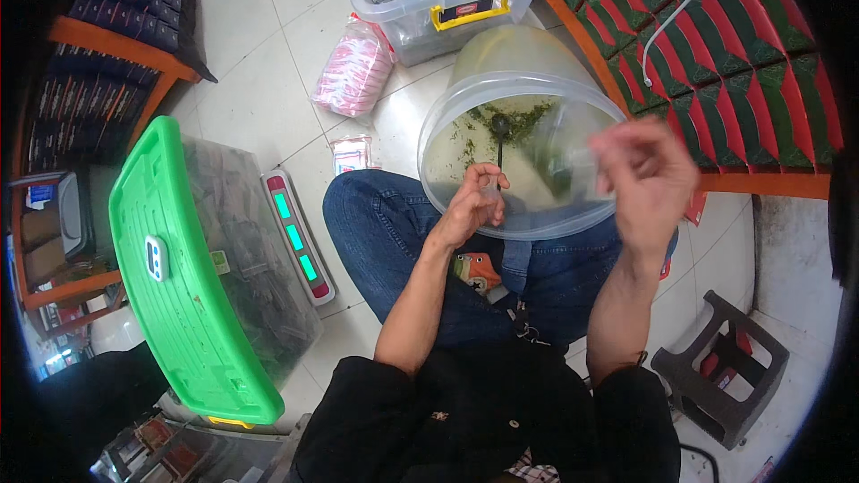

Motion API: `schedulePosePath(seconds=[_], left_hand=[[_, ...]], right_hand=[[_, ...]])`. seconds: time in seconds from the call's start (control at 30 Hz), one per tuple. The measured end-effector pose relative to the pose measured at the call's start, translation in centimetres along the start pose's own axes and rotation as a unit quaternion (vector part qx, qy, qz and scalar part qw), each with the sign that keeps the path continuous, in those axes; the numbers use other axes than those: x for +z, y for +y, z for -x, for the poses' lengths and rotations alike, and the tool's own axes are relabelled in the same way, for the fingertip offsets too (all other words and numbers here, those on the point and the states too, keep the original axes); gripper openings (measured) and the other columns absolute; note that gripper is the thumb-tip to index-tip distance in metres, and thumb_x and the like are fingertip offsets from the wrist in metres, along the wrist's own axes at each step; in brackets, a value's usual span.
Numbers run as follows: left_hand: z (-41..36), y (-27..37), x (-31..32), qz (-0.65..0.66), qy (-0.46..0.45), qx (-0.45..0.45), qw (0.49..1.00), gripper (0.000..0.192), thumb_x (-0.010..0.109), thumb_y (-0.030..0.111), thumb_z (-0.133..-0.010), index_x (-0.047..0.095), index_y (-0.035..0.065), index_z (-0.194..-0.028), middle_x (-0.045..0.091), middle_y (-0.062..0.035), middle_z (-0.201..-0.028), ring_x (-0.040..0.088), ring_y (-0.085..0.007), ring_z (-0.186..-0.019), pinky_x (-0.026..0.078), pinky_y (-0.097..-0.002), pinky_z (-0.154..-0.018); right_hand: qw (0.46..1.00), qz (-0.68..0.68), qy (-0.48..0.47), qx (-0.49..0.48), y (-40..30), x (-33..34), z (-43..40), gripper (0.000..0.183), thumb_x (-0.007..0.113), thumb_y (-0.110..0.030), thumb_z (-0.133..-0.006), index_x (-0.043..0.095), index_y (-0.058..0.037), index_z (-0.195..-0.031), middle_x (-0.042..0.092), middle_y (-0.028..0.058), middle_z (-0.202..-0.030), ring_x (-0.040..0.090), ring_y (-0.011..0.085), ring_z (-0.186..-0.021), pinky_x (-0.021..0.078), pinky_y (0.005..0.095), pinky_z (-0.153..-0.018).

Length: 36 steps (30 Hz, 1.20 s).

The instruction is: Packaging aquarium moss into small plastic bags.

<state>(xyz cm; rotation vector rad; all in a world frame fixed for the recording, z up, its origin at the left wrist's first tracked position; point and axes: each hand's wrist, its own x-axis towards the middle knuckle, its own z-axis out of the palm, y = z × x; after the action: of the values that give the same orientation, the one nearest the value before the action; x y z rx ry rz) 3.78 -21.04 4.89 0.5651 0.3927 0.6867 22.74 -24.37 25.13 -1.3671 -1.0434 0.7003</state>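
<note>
A big translucent plastic tub [443,90] lies tilted with its mouth towards me, loose green dried leaf and a black long-handled spoon [500,127] inside. My left hand [473,204] is at the tub's near rim, fingers curled, with something clear and small between them; it overlaps the spoon's handle, and whether it grips that I cannot tell. To the right, my right hand [644,168], blurred, holds a clear plastic bag [560,154] by its upper edge in front of the tub's mouth. Green leaf shows in or behind the bag.
A clear bin [396,13] of filled small bags stands beyond. Near it lie a pack of pink-and-white bags [356,70] and a smaller packet [351,153]. Left are a digital scale [298,238] and a green-lidded box [194,282]. Boxed goods [725,67] and a dark stool [725,369] are right.
</note>
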Motion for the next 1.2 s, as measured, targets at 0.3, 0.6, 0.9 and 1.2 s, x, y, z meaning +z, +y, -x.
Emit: schedulePosePath(seconds=[0.3,0.6,0.9,1.2], left_hand=[[0.8,-0.8,0.6,-0.138,0.061,0.016,0.988,0.013,0.052,0.008,-0.102,0.044,0.0067,-0.113,0.059,-0.0079,-0.101,0.065,-0.0165,-0.087,0.057,-0.0341,-0.078],[0.5,-0.5,0.5,-0.059,0.11,0.042,0.991,0.014,0.059,0.016,-0.101,0.057,0.0017,-0.102,0.068,-0.01,-0.088,0.068,-0.0167,-0.072,0.059,-0.0317,-0.06],[0.3,-0.4,3.3,-0.176,0.16,0.071,0.969,0.017,0.059,0.015,-0.102,0.061,-0.0018,-0.1,0.07,-0.0091,-0.083,0.066,-0.0116,-0.067,0.056,-0.0258,-0.059],[0.2,-0.5,3.3,-0.318,0.185,0.116,0.923,0.018,0.062,0.015,-0.1,0.064,-0.0024,-0.094,0.068,-0.0048,-0.082,0.061,-0.006,-0.068,0.052,-0.0221,-0.059]], right_hand=[[0.964,0.115,-0.189,-0.147,2.7,3.7,1.0,0.042,0.079,-0.005,-0.079,0.066,0.0006,-0.118,0.067,0.0136,-0.106,0.067,0.0202,-0.093,0.0539,0.0304,-0.074],[0.97,0.118,-0.183,0.111,11.1,1.8,4.9,0.024,0.074,-0.006,-0.085,0.068,-0.0007,-0.107,0.068,0.0023,-0.088,0.061,0.0066,-0.079,0.0469,0.0239,-0.065],[0.972,0.012,-0.148,0.184,13.3,1.3,5.3,0.015,0.071,-0.008,-0.09,0.067,0.0011,-0.101,0.067,0.0017,-0.083,0.061,0.0055,-0.074,0.0464,0.0203,-0.062],[0.973,0.076,-0.128,0.179,13.6,1.3,5.3,0.016,0.074,-0.015,-0.089,0.069,0.0002,-0.088,0.064,-0.0013,-0.071,0.055,0.004,-0.065,0.0424,0.0219,-0.057]])
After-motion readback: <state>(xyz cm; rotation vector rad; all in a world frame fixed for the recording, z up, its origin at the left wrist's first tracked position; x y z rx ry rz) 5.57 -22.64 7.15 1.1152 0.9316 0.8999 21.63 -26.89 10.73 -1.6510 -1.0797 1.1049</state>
